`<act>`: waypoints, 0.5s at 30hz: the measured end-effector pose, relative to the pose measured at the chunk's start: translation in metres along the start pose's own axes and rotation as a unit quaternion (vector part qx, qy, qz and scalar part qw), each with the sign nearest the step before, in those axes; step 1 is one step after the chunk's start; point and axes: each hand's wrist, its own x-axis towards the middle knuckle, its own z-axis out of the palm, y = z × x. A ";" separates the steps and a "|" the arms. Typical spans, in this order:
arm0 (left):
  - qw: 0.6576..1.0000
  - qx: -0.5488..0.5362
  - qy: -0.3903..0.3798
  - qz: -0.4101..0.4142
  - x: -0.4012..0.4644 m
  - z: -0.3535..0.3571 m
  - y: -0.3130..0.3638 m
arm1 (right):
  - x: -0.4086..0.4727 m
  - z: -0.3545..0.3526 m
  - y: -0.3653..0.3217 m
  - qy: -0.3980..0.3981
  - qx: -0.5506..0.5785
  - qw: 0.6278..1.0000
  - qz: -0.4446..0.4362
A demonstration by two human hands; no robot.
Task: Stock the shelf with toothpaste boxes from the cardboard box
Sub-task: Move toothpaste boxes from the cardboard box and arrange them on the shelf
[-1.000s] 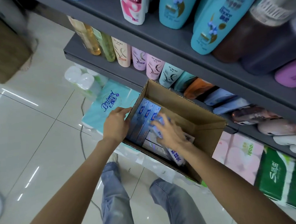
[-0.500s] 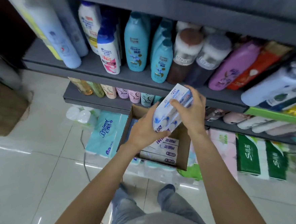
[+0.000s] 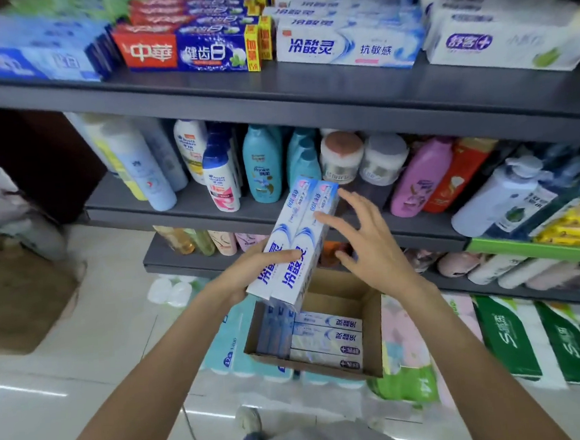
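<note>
White-and-blue toothpaste boxes [image 3: 296, 250], two side by side, sit tilted above the cardboard box [image 3: 372, 337]. Our left hand [image 3: 247, 274] grips their lower end; our right hand [image 3: 366, 245] is spread, fingertips touching the side. We judge them light, stiff, slightly slick; hold mid-length across both.

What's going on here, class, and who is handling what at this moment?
A person is stocking a shop shelf. The left hand grips two toothpaste boxes side by side above the open cardboard box, which has more boxes inside. The right hand is open, its fingertips touching the boxes' edge. Matching boxes already sit on the top shelf; the held pair is not yet placed.
</note>
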 end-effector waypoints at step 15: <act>0.968 0.087 0.134 0.195 -0.038 -0.008 0.068 | 0.049 -0.077 0.011 0.148 -0.238 0.929 -0.243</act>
